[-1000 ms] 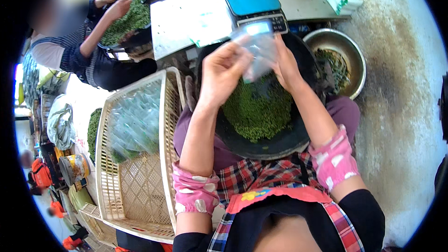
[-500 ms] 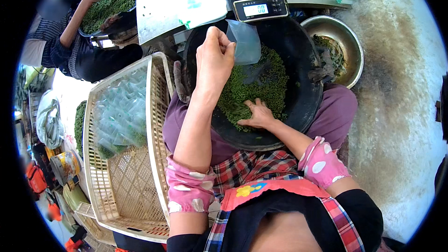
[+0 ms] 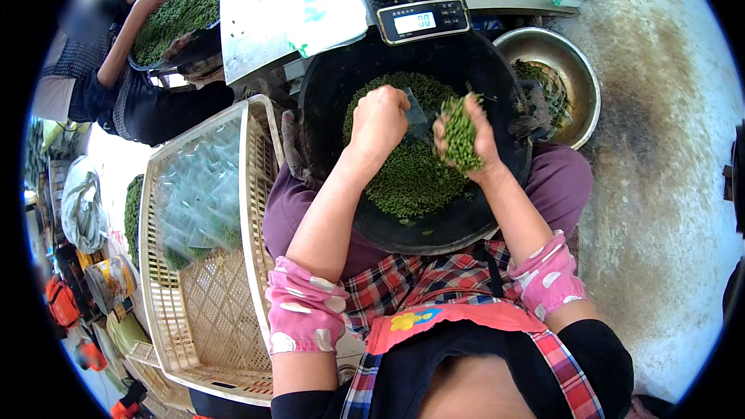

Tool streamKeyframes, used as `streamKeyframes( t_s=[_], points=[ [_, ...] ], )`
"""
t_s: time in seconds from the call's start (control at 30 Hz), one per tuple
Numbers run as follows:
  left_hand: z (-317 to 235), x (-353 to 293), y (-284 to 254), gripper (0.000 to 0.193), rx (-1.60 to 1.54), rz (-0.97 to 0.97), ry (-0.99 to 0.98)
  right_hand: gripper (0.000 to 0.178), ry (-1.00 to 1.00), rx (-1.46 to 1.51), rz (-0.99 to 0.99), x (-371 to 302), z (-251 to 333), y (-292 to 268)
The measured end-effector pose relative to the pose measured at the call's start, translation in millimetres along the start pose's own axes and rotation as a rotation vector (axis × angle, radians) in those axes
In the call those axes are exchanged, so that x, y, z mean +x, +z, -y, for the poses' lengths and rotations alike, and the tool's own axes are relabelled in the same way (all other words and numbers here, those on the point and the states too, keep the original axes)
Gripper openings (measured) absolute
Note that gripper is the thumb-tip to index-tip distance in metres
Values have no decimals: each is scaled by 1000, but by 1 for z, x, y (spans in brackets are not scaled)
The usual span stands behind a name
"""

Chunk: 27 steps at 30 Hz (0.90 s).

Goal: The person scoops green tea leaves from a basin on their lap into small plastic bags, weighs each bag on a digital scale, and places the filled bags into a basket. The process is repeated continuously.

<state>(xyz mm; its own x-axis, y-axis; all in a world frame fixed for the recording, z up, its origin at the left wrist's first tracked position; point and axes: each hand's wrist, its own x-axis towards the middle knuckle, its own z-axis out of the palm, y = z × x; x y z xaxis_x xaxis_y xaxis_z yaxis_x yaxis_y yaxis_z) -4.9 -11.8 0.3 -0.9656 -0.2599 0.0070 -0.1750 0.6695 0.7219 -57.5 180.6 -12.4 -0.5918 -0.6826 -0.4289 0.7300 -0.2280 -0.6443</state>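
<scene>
My left hand (image 3: 379, 128) is closed on a clear plastic bag (image 3: 417, 114), which hangs over the black tub (image 3: 500, 178) between my knees. Just right of the bag, my right hand (image 3: 485, 143) is raised with a scoop of green peppercorns (image 3: 462, 133) resting in its curled fingers. Below both hands, a heap of loose peppercorns (image 3: 419, 182) covers the tub's bottom. The bag is partly hidden behind my left fist, and I cannot tell whether anything is inside it.
A digital scale (image 3: 423, 19) and a stack of flat bags (image 3: 330, 23) sit on the table ahead. Filled bags (image 3: 198, 186) lie in a cream plastic crate (image 3: 252, 194) at left. Right of the tub stands a steel bowl (image 3: 587, 70). Another person's arm (image 3: 124, 43) reaches in, far left.
My right hand has lifted out of the heap with a handful of peppercorns. The left hand has come lower and right, bringing the bag down beside it.
</scene>
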Motion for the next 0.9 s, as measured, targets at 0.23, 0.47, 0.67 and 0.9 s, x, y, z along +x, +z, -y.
streamKeyframes(
  t_s=[0.23,0.47,0.67,0.9],
  points=[
    [-5,-2,9,18,-58,237,-62,75,-414,134,78,27,25,45],
    [1,0,9,23,-131,140,-19,76,-396,-262,91,34,17,38],
    [2,1,5,34,-225,97,2,47,-699,-1373,21,30,21,10],
    [3,-1,13,47,-218,51,46,36,-521,-1494,-208,18,23,39]
  ],
)
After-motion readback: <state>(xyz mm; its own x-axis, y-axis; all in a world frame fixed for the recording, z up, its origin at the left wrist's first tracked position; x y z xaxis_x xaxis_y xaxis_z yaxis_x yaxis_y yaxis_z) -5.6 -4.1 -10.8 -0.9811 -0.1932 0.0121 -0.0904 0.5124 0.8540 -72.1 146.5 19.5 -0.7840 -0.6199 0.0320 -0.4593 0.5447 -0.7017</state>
